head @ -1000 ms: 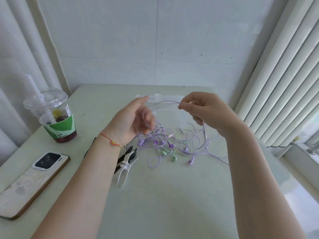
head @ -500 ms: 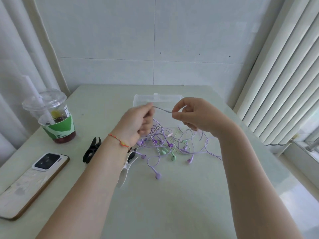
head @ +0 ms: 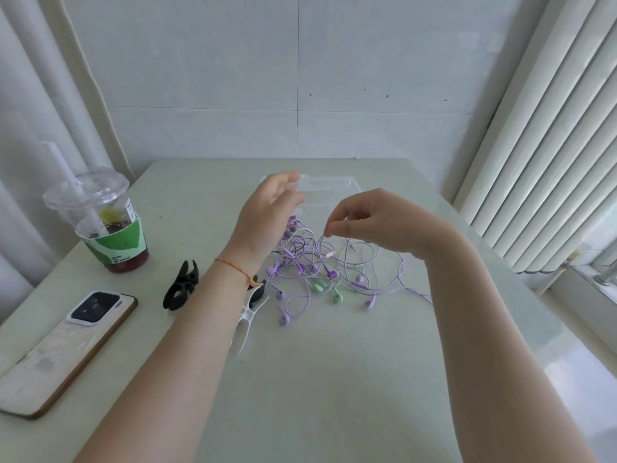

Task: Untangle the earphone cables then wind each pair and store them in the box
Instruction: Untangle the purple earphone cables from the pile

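A tangle of purple earphone cables (head: 310, 265) lies in the middle of the table, with green earbuds (head: 321, 287) mixed in. Behind it stands the clear plastic box (head: 337, 185). My right hand (head: 384, 222) hovers over the tangle and pinches a thin purple cable between thumb and forefinger; the cable hangs down into the pile. My left hand (head: 270, 208) is raised at the tangle's left, in front of the box, with blurred fingers spread and nothing seen in them. Its palm hides part of the pile.
A lidded drink cup (head: 100, 222) with a straw stands at the left, and a phone (head: 66, 345) lies face down near the front left edge. A black clip (head: 182, 289) and a white clip (head: 245, 324) lie beside my left forearm. Blinds hang along the right.
My left hand has let go of the cable stretched between both hands and opened, rising toward the box. My right hand has sunk closer to the tangle, still pinching the cable.
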A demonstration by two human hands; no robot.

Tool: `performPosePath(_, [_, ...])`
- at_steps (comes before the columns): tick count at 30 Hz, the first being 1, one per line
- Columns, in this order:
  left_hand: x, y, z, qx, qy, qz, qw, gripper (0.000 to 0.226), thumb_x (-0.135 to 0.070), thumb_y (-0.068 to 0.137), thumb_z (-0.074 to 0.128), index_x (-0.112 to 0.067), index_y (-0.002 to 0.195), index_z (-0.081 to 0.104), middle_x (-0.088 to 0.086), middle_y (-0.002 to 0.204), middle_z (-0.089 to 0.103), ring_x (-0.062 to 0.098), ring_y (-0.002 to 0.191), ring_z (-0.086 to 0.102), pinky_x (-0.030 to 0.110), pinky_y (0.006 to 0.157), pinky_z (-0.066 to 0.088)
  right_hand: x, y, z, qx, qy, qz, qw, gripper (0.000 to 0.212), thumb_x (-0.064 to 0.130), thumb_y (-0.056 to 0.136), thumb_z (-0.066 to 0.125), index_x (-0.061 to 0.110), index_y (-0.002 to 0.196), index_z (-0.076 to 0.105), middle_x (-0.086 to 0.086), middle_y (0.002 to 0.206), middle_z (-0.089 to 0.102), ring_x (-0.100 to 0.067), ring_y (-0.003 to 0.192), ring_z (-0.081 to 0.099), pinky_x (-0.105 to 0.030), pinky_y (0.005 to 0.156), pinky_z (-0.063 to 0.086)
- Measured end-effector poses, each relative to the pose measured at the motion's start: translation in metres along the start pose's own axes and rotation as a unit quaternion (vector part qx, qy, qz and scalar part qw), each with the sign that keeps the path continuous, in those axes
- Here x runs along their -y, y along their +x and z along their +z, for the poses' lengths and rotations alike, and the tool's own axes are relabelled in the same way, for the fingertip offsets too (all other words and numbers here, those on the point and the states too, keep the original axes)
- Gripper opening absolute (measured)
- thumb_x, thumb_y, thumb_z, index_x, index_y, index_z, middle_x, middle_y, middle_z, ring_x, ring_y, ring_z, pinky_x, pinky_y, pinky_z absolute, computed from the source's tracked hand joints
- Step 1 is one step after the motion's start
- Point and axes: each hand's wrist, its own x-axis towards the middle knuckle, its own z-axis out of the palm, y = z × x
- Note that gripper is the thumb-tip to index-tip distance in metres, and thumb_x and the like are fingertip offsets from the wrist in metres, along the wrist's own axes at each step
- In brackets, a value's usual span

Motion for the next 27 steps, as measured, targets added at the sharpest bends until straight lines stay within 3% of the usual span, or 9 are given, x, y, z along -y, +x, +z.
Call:
performPosePath(3, [0.001, -0.001, -0.001, 0.005, 0.032, 0.076, 0.997, 0.021, -0.023, 0.09, 0.058, -0.025, 0.107, 0.071, -0.01, 0.113, 0.069, 0.0, 0.11, 0.06, 0.021, 0.096, 0.044, 0.002, -0.001, 0.0, -0.003, 0.024, -0.011, 1.0, 0.008, 0.029, 0.087, 0.07, 0.022, 0.086, 0.074, 0.007, 0.061, 0.049, -0.013, 0.057, 0.039, -0.027, 0.055, 0.033])
performPosePath(7, [-0.001, -0.006, 0.003, 0.147, 0.034, 0.05, 0.987, 0.019, -0.023, 0.1, 0.051, -0.022, 0.104, 0.07, 0.006, 0.082, 0.074, 0.019, 0.08, 0.071, 0.032, 0.088, 0.05, 0.004, 0.001, 0.002, -0.045, 0.034, -0.036, 0.998, 0.008, 0.022, 0.088, 0.069, 0.016, 0.088, 0.073, 0.005, 0.061, 0.055, -0.007, 0.05, 0.045, -0.017, 0.05, 0.037])
performPosePath(11, [0.0, -0.008, 0.002, 0.204, 0.019, -0.007, 0.979, 0.033, -0.029, 0.103, 0.045, -0.009, 0.088, 0.066, -0.001, 0.049, 0.039, 0.014, 0.041, 0.039, 0.038, 0.068, 0.052, 0.004, 0.005, 0.005, -0.097, 0.046, -0.042, 0.993, 0.007, 0.018, 0.089, 0.066, 0.014, 0.088, 0.071, 0.007, 0.059, 0.058, -0.007, 0.049, 0.05, -0.019, 0.048, 0.039])
performPosePath(13, [-0.002, -0.009, 0.0, 0.204, 0.025, -0.028, 0.978, 0.035, -0.027, 0.102, 0.046, -0.007, 0.079, 0.063, -0.006, 0.049, 0.029, 0.012, 0.042, 0.028, 0.033, 0.056, 0.042, 0.002, 0.007, 0.005, -0.116, 0.044, -0.042, 0.991, 0.008, 0.016, 0.09, 0.064, 0.013, 0.088, 0.071, 0.007, 0.06, 0.058, -0.009, 0.049, 0.051, -0.026, 0.052, 0.041])
performPosePath(16, [-0.003, -0.008, -0.006, 0.196, 0.019, -0.041, 0.98, 0.034, -0.025, 0.102, 0.047, -0.009, 0.073, 0.056, -0.008, 0.049, 0.026, 0.012, 0.042, 0.022, 0.028, 0.049, 0.029, -0.007, 0.011, 0.002, -0.148, 0.03, -0.012, 0.988, 0.008, 0.017, 0.091, 0.062, 0.016, 0.086, 0.068, 0.005, 0.064, 0.06, -0.012, 0.054, 0.055, -0.026, 0.056, 0.043])
performPosePath(18, [-0.001, -0.006, -0.01, 0.193, 0.005, -0.048, 0.98, 0.032, -0.022, 0.102, 0.045, -0.01, 0.074, 0.054, -0.008, 0.049, 0.026, 0.011, 0.042, 0.02, 0.026, 0.048, 0.024, -0.018, 0.016, -0.002, -0.197, -0.016, 0.031, 0.98, 0.008, 0.019, 0.092, 0.059, 0.018, 0.087, 0.064, 0.003, 0.076, 0.063, -0.017, 0.071, 0.059, -0.026, 0.063, 0.042])
performPosePath(22, [0.001, -0.004, -0.013, 0.19, -0.016, -0.06, 0.98, 0.03, -0.018, 0.101, 0.044, -0.01, 0.075, 0.056, -0.006, 0.05, 0.026, 0.01, 0.041, 0.019, 0.023, 0.045, 0.019, -0.031, 0.021, -0.005, -0.252, -0.141, 0.122, 0.95, 0.016, 0.018, 0.095, 0.049, 0.018, 0.1, 0.064, -0.005, 0.109, 0.061, -0.026, 0.104, 0.054, -0.036, 0.091, 0.043])
performPosePath(25, [0.001, -0.005, -0.008, 0.191, -0.021, -0.065, 0.979, 0.028, -0.017, 0.101, 0.046, -0.01, 0.075, 0.055, -0.008, 0.048, 0.026, 0.009, 0.04, 0.018, 0.018, 0.041, 0.016, -0.016, 0.017, 0.002, -0.231, -0.113, 0.025, 0.966, 0.025, 0.007, 0.09, 0.049, 0.02, 0.103, 0.066, 0.003, 0.11, 0.066, -0.014, 0.109, 0.057, -0.023, 0.094, 0.04])
performPosePath(27, [0.002, -0.006, -0.004, 0.193, -0.027, -0.065, 0.979, 0.028, -0.017, 0.1, 0.047, -0.01, 0.075, 0.056, -0.008, 0.047, 0.027, 0.009, 0.04, 0.018, 0.017, 0.039, 0.016, 0.0, 0.013, 0.01, -0.17, -0.008, -0.045, 0.984, 0.034, -0.002, 0.086, 0.047, 0.018, 0.105, 0.066, 0.006, 0.104, 0.069, -0.008, 0.101, 0.063, -0.02, 0.091, 0.045])
